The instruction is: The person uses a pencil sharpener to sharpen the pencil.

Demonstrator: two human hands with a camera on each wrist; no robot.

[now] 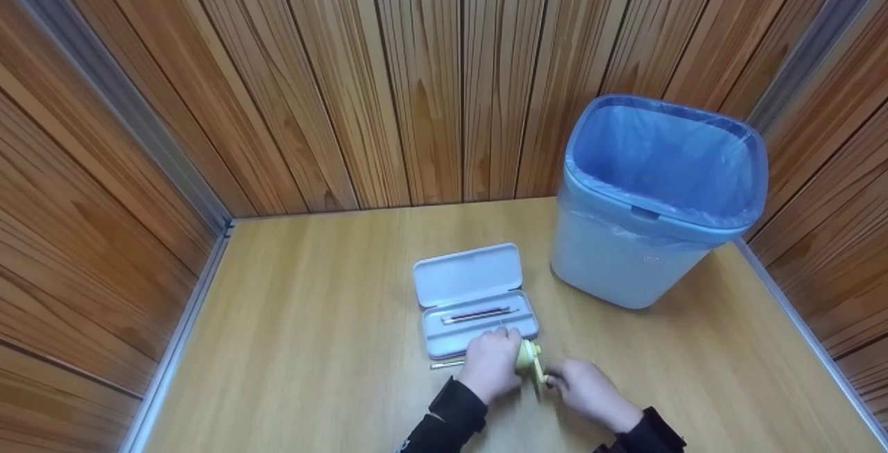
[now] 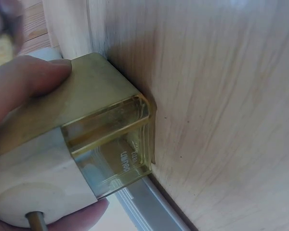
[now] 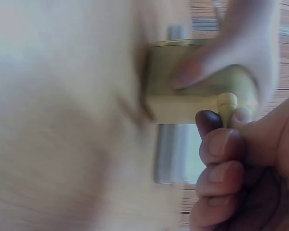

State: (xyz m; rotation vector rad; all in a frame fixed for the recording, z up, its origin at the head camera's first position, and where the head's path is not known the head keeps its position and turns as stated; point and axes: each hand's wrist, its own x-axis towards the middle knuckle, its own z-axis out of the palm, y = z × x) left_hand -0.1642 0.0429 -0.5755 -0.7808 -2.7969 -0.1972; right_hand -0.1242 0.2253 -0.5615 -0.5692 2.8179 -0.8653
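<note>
My left hand (image 1: 491,363) grips a yellow crank pencil sharpener (image 2: 94,89) around its body, thumb on one side and fingers on the other. The sharpener has a see-through yellow shavings drawer (image 2: 111,144) and stands on the table. A pencil (image 1: 447,364) sticks out of its hole on the left side; the pencil's tip is hidden inside. On the sharpener's right, my right hand (image 1: 586,387) pinches the crank knob (image 3: 227,107) between thumb and forefinger, its other fingers curled below. Just behind the left hand lies an open grey-blue pencil case (image 1: 468,276) with slim pencils (image 1: 479,315) in its tray.
At the back right stands a pale bin (image 1: 617,266) lined with a blue bag (image 1: 659,148). Wood-panelled walls (image 1: 430,78) close in the light wooden table (image 1: 305,314) at the back and both sides.
</note>
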